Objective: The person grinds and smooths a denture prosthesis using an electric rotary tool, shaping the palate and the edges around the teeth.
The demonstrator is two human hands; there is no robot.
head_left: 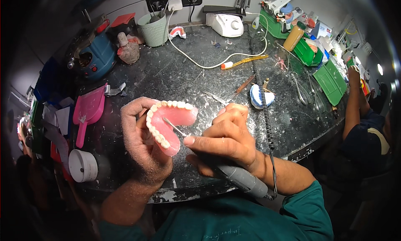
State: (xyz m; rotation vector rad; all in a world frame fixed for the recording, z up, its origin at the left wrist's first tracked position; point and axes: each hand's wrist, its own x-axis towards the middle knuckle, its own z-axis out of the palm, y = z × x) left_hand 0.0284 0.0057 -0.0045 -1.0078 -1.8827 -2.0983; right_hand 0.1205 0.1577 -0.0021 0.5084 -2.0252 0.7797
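Note:
My left hand [144,134], dusted with pale powder, grips a pink denture [177,112] with a curved row of cream teeth along its left and upper edge. My right hand [227,138] is closed around a dark grey rotary handpiece [242,180]. The handpiece's thin metal bur [173,126] points up and left, its tip at the denture's pink inner surface; whether it touches, I cannot tell. A coiled black cord [266,120] runs from the handpiece back across the table. Just beyond my hands lie a pointed metal tool [215,98] and a blue-and-white dental model [261,97].
Black, dust-strewn table [138,78]. At left are a pink dustpan [90,107], a white round tub [82,166] and a blue machine [94,53]. Farther back stand a woven cup [153,31] and a white control unit [225,25]. Green trays [330,82] and another person's arm [353,101] are at right.

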